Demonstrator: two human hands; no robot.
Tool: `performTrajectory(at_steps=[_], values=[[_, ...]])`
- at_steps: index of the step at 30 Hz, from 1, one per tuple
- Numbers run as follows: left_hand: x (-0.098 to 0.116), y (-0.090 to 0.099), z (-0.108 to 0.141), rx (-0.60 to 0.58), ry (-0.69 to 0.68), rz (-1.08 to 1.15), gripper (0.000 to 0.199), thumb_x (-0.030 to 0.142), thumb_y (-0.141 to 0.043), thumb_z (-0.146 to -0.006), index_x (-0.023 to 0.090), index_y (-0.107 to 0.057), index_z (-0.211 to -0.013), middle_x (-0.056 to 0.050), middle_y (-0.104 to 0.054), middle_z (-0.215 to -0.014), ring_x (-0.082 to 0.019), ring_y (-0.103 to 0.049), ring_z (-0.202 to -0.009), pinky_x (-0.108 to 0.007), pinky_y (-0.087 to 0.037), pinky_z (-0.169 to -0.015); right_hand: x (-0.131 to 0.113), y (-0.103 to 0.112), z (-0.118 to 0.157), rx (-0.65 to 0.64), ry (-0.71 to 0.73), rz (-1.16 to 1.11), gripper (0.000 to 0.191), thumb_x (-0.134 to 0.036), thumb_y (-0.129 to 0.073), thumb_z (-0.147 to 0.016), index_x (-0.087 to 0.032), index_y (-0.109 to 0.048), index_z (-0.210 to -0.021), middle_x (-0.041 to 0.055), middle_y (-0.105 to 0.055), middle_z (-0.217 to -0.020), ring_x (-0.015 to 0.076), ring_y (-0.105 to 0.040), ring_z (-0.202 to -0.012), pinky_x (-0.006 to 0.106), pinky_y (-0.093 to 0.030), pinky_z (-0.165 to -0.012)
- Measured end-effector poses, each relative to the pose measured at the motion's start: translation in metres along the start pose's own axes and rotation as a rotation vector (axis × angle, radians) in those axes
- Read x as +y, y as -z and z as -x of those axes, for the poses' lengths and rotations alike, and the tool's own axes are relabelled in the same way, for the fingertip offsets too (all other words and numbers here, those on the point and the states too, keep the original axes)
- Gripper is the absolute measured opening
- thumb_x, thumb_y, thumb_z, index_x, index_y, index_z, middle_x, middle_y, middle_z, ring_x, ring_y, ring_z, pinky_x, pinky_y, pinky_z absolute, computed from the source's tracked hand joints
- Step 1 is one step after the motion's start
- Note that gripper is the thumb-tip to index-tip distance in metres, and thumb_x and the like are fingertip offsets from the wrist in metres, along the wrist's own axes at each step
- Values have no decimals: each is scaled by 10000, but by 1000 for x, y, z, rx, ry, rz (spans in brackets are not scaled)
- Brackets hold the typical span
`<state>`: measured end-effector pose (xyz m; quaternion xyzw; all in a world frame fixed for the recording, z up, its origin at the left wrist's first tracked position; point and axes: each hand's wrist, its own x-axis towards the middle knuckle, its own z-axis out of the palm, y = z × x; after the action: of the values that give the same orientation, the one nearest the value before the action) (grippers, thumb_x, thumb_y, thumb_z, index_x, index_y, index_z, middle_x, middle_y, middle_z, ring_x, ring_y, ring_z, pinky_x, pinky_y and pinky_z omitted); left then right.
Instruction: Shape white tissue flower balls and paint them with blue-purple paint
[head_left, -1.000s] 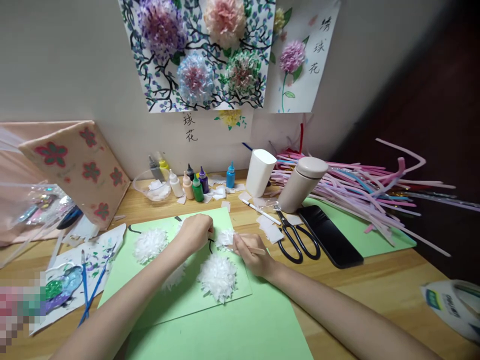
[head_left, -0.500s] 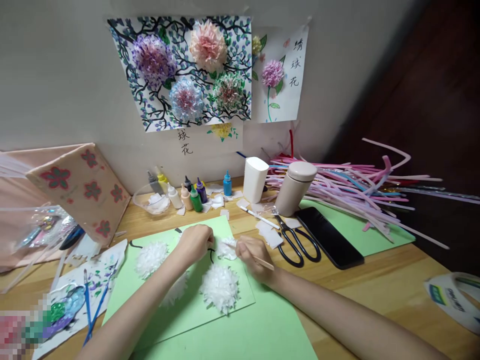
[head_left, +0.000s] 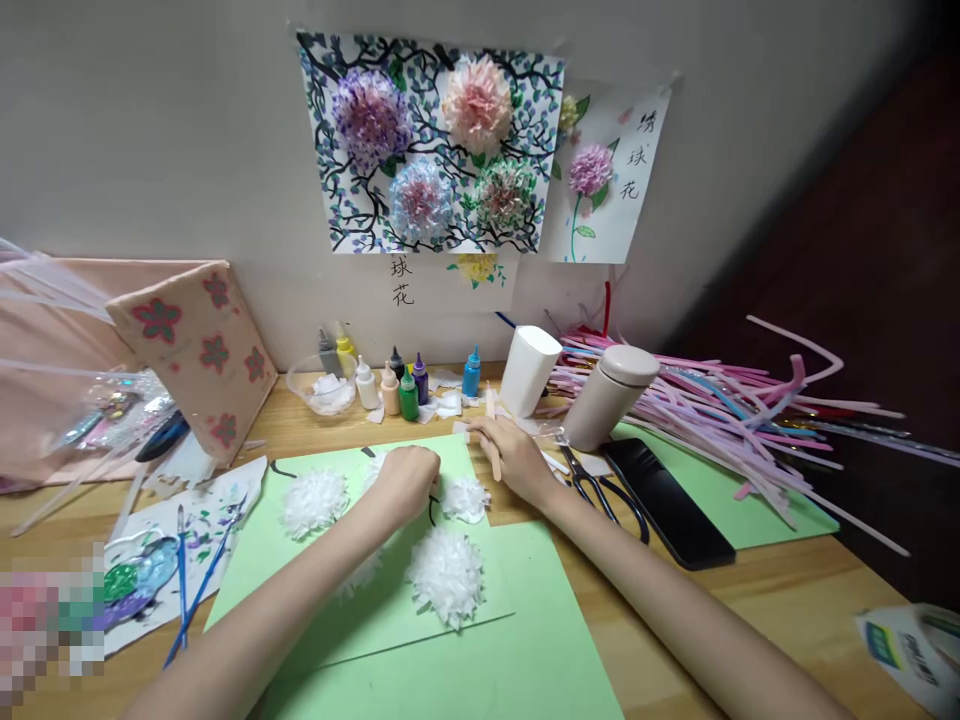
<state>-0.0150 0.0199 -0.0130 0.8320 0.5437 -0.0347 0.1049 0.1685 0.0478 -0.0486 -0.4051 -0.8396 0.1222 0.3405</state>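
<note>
A box, tub, paint bottles and a white cup stand along the back edge of the wooden worktop, the box (head_left: 187,385) farthest left, then the tub (head_left: 301,400), paint bottles (head_left: 408,397) and cup (head_left: 525,375). Pipe cleaners (head_left: 727,400) heap near the back right corner. Tape (head_left: 911,655) lies by the right edge of the worktop (head_left: 787,615); green cards (head_left: 435,690) lie mid-worktop.

Beige canister (head_left: 607,402) between white container (head_left: 529,372) and black phone (head_left: 669,503), pink pipe cleaners (head_left: 709,388) behind.

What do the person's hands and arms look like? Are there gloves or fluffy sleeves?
No gloves! The left hand and the right hand are both bare. The left forearm and right forearm are bare too: no sleeves, watch or bracelet show. Small rings I can't rule out.
</note>
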Motion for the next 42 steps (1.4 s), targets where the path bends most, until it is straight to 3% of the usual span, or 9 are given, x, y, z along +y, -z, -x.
performTrajectory(at_steps=[5,11,18,25,30,35,42], values=[[0,1,1,5,5,8,235,41,-473,-634,140,-677,-696,-123,-685,-758,-264,-623,-754,-290,-400,-606,21,-10,-41,-177,241,403,139,-137,-449,-866,-157,-585,-890,82,-609,-854,190,-535,-850,276,-401,-715],[-7,-1,-1,-4,-13,46,234,53,-497,-593,172,-685,-667,-79,-692,-722,-217,-623,-693,-251,-387,-569,37,-25,-53,-143,214,490,148,-125,-485,-847,-133,-619,-785,96,-615,-762,199,-533,-804,282,-377,-698],[-9,-2,-1,3,-24,61,244,65,-480,-593,164,-688,-675,-89,-686,-701,-223,-618,-676,-256,-372,-549,35,-14,-36,-86,118,497,181,-148,-436,-876,-153,-612,-917,89,-606,-822,185,-512,-823,265,-356,-708],[-8,-2,-1,-1,-17,57,241,66,-482,-596,164,-687,-674,-98,-685,-708,-231,-619,-686,-263,-384,-567,34,-20,-48,-177,133,495,132,-124,-505,-833,-151,-609,-757,65,-599,-741,163,-510,-714,238,-334,-632],[-9,-2,-2,-14,-15,57,234,80,-487,-601,171,-687,-682,-88,-685,-708,-229,-619,-685,-264,-390,-572,34,-21,-48,-159,100,483,143,-99,-491,-824,-146,-601,-746,69,-590,-711,171,-508,-705,249,-324,-630],[-9,-2,-2,-18,-22,57,233,72,-483,-601,172,-680,-673,-80,-683,-708,-223,-618,-693,-261,-392,-579,29,-10,-39,-136,82,429,135,-112,-458,-836,-150,-586,-853,63,-597,-752,158,-516,-716,239,-332,-644],[-9,-4,-1,-11,-28,56,242,51,-472,-595,163,-675,-665,-94,-677,-697,-233,-618,-690,-273,-394,-587,24,7,-31,-206,86,387,101,-95,-521,-772,-170,-581,-803,30,-611,-707,147,-538,-655,224,-324,-586]])
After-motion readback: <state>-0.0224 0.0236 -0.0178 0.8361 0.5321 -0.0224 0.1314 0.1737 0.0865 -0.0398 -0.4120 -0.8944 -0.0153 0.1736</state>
